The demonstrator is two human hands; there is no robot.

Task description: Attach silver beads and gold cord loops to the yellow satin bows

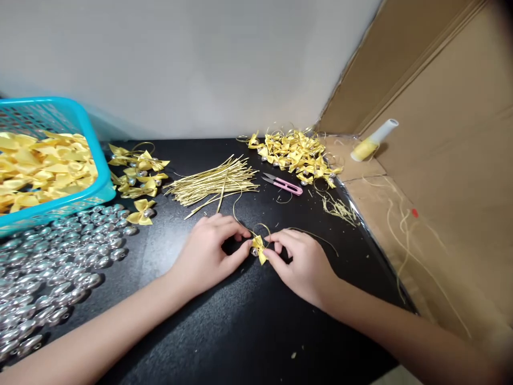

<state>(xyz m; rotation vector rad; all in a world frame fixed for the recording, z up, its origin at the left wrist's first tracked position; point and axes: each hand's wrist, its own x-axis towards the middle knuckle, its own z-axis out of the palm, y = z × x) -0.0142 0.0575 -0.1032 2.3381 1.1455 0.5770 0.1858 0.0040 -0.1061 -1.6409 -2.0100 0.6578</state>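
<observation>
A small yellow ribbon bow point(259, 248) with a silver bead sits between my hands, low over the black table. My left hand point(214, 248) holds its left side with thumb and forefinger bent close together. From the other side my right hand point(304, 262) grips the bow, its thumb on the ribbon's edge. A thin gold cord point(262, 225) makes a loop above the bow. One cord end runs up past my left fingers, and another trails right behind my right hand. The fingertips partly hide where cord and bow meet.
Gold cords point(212, 184) lie bundled ahead, beside pink thread snips point(286, 184). Finished-looking bows point(296, 152) are heaped at the back; others point(140, 171) lie left. A turquoise basket point(106, 182) holds ribbon bows above many silver beads point(60, 267). A thread spool point(372, 141) stands by the cardboard point(452, 160).
</observation>
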